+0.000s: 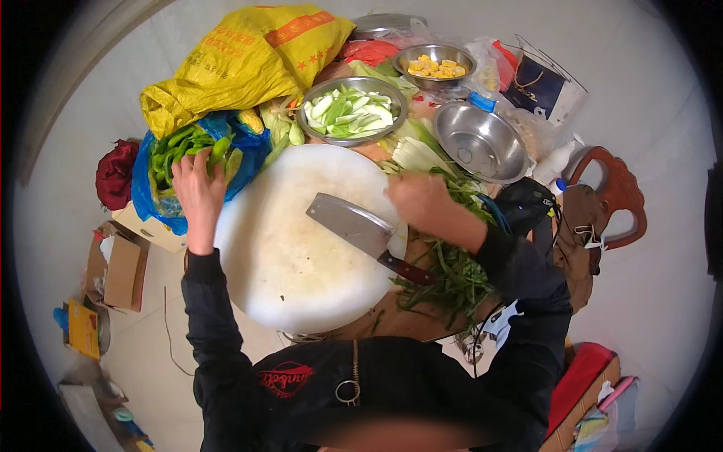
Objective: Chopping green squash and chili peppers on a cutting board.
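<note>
My left hand (199, 183) reaches into a blue plastic bag (248, 155) of green peppers (183, 141). Its fingertips are among the peppers, so whether they grip one is hidden. Blurred by motion, my right hand (421, 200) hovers by the right edge of a round white cutting board (282, 248), fingers curled; I cannot tell if anything is in it. A cleaver (353, 223) lies flat on the board, its dark riveted handle pointing to the lower right, over cut greens (452, 271). Behind the board stands a steel bowl (402, 104) of sliced pale-green vegetable (350, 113).
A yellow woven sack (243, 62) rests behind the pepper bag. Corn pieces (435, 66) fill a smaller steel bowl (404, 56) at the back. Right of centre is a steel basin (480, 138). A reddish-brown chair back (627, 192) and a cardboard box (121, 268) flank the table.
</note>
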Motion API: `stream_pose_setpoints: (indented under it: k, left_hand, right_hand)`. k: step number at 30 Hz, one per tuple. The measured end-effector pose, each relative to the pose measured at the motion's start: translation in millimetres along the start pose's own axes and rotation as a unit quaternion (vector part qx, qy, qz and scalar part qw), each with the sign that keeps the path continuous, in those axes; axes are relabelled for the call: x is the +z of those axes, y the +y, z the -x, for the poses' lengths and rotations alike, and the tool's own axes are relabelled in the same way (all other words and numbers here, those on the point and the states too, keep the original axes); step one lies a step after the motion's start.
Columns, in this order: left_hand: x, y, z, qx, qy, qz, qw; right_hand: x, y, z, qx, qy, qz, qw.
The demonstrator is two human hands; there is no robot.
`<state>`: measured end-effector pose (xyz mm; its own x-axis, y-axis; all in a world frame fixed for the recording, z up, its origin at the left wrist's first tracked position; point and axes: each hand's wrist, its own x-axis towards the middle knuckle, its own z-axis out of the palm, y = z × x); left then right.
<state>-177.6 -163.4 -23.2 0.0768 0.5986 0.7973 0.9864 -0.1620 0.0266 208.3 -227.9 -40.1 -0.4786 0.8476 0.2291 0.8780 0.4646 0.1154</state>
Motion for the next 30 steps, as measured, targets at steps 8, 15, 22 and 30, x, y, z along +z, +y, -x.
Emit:
stream_pose_setpoints:
  k: [8, 15, 22, 30]
  left_hand:
    - [-2.7, 124.8, 43.8, 0.088, -0.108, 0.152, 0.978]
    - [66.3, 89.5, 67.2, 0.028, -0.169, 0.045, 0.984]
    - [68.5, 93.4, 65.6, 0.044, -0.178, 0.031, 0.983]
    - [60.3, 103.7, 62.5, 0.074, -0.195, 0.009, 0.978]
  right_hand:
    - [51.9, 57.6, -81.5, 0.029, 0.162, 0.042, 0.985]
    - [76.4, 44.3, -116.0, -0.047, 0.119, 0.191, 0.973]
    - [53.3, 21.2, -77.2, -0.193, 0.263, 0.128, 0.937]
    - [60.5, 73.2, -94.0, 0.285, -0.14, -0.723, 0.614]
